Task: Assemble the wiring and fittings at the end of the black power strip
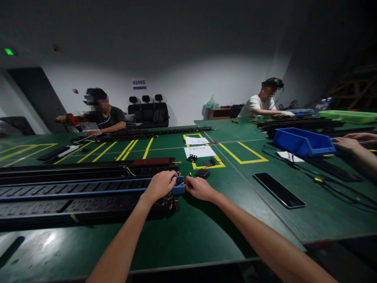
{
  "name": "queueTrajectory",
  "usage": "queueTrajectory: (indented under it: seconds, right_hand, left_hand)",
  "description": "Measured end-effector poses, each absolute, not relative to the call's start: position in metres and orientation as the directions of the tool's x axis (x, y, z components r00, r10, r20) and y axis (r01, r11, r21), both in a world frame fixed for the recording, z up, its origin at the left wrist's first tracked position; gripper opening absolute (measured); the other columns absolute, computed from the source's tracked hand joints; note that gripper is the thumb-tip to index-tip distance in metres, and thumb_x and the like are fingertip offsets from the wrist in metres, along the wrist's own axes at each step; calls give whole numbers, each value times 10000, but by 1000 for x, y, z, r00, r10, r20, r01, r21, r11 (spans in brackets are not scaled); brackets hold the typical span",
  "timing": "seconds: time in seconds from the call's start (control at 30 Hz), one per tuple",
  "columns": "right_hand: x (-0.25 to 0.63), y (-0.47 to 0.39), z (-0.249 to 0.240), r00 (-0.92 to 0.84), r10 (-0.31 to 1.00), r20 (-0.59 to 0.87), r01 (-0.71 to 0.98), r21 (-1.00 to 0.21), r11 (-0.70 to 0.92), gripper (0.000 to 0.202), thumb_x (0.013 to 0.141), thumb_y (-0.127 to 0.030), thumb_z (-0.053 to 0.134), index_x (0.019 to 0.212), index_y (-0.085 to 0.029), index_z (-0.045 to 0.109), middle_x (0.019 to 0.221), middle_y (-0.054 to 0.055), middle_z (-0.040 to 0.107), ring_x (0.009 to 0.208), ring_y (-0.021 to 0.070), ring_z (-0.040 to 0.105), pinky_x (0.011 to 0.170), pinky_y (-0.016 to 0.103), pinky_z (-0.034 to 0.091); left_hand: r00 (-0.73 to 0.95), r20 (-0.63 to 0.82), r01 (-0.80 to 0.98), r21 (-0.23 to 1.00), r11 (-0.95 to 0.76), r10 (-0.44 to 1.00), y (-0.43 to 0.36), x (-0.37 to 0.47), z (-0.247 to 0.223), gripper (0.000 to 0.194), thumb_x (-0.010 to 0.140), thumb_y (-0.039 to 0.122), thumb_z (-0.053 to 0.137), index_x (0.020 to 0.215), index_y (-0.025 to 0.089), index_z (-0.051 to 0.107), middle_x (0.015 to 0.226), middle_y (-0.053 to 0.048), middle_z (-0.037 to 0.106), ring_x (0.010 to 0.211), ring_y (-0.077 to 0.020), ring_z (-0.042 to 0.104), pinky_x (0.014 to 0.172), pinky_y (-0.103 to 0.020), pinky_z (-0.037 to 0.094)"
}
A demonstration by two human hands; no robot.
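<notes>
A long blue rail filled with a row of dark modules lies across the table, its end pointing right. My left hand rests over the rail near that end, its fingers curled around the top. Just past the end face, my right hand is closed in a pinch near the rail; whatever is between its fingertips is hidden. A similar black rail with red dots lies on the near side of it. Behind the right hand sits a small black block.
Small black brackets lie by white paper sheets. On the right are a phone, black cables and a blue bin, with another person's hands beside it. Two co-workers sit across the green table; one holds a red power drill.
</notes>
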State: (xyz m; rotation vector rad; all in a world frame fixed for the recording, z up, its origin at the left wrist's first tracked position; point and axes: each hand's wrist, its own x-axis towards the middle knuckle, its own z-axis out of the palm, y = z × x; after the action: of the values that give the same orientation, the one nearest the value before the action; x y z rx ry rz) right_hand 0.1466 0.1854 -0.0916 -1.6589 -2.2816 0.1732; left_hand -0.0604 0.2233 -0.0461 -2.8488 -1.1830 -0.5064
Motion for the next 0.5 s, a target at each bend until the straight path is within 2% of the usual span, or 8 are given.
queueTrajectory:
  seconds: [0.5]
  right_hand:
    - [148,187,-94,-288,939,190,897,-291,334,167,958,-335,524,987,-199,618,817,36,691,694,150,593,588,268,217]
  left_hand:
    - [662,292,698,97,-710,691,223,-60,-45,241,975,262,416,1066,218,635,991,-63,713,945,-221,664,821,-319,494]
